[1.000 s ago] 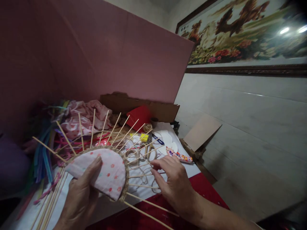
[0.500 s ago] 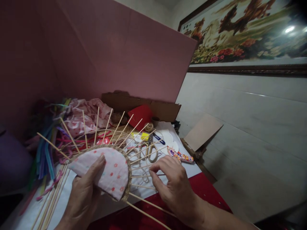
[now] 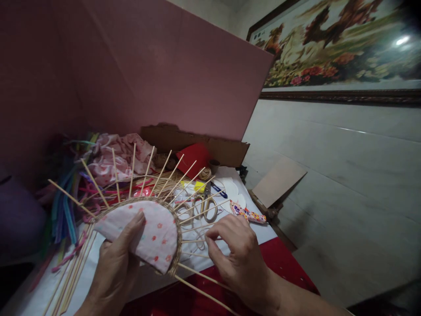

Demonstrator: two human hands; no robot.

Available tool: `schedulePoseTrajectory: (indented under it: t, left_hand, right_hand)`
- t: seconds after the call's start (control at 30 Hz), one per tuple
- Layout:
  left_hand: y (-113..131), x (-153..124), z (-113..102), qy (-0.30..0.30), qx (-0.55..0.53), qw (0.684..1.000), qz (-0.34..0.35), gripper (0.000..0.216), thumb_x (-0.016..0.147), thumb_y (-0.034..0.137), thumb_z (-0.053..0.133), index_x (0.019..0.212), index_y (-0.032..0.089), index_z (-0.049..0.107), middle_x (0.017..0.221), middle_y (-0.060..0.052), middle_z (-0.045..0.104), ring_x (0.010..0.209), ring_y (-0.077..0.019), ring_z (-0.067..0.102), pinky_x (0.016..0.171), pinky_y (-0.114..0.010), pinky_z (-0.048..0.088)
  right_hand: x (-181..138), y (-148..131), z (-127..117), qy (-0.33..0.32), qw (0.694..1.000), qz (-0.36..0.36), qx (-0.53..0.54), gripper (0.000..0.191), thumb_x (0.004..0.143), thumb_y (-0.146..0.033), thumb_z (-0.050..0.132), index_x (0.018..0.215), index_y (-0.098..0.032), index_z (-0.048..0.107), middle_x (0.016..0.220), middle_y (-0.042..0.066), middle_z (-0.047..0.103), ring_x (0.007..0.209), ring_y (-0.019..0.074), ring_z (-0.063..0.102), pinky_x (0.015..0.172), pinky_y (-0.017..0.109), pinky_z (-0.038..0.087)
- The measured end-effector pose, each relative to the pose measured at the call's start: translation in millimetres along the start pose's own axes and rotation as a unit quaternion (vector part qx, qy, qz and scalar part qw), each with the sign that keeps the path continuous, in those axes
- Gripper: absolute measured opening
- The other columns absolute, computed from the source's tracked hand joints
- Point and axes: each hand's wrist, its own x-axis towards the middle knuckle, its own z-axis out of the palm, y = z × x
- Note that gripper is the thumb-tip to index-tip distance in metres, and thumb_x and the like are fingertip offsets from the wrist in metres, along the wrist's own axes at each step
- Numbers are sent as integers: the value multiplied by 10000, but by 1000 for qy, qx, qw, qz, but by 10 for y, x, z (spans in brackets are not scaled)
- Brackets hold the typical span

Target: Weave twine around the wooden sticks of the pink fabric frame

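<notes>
My left hand point(image 3: 113, 267) grips a half-round basket base point(image 3: 154, 239) covered in pink dotted cloth, thumb pressed on top. A woven twine rim runs round its curved edge, and several thin bamboo sticks point(image 3: 171, 175) fan out from it. My right hand point(image 3: 235, 254) is curled at the right side of the fan, fingertips pinching one of the sticks near the rim.
On the white table point(image 3: 259, 230) lie scissors point(image 3: 204, 206), a dotted fabric piece point(image 3: 248, 214), a twine roll point(image 3: 204, 174), colourful pipe cleaners point(image 3: 64, 206) and pink cloth point(image 3: 115, 158). A cardboard box point(image 3: 210, 147) stands against a pink board point(image 3: 164, 74). Red cloth point(image 3: 279, 259) covers the near edge.
The fingers of my right hand have curled in and closed on a stick. The basket base has shifted slightly right and up in my left hand.
</notes>
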Motion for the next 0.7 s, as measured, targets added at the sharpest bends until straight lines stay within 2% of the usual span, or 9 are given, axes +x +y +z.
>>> schedulePoseTrajectory:
  t: [0.4,0.7]
  left_hand:
    - [7,-10,7,4,-8,1000,3,156,682,56,664,799,159,669,722,2,698,582,-148,665,597,-240,583]
    - [-1,-10,11,10,-11,1000,1,160,683,77,671,816,167,677,740,-4,705,589,-154,666,601,-245,584]
  right_hand:
    - [-2,14,15,-8,1000,-9,-17,103,754,-92,553,692,-173,562,681,16,603,706,173,515,671,327,304]
    - [16,32,11,-46,998,-12,-50,109,765,-126,544,671,-173,570,684,27,583,715,181,494,669,326,307]
